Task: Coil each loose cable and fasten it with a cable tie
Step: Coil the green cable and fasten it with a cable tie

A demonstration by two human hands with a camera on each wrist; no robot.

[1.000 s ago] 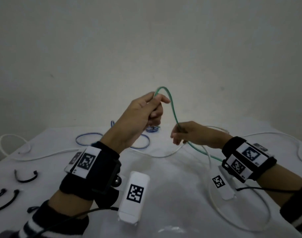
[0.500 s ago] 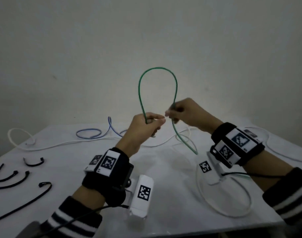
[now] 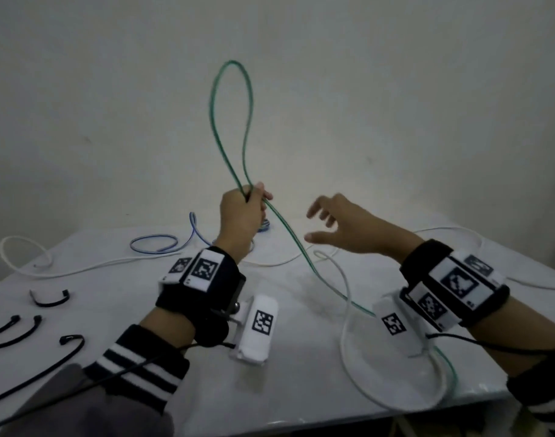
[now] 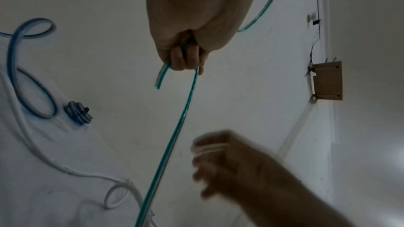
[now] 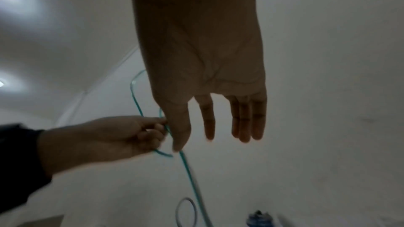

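A tall loop of green cable [image 3: 231,121] was held upright above the counter [image 3: 301,357], pinched in the left hand [image 3: 241,212]; the right hand [image 3: 342,228] was kept beside it, fingers [image 5: 244,118] spread, nothing grasped.
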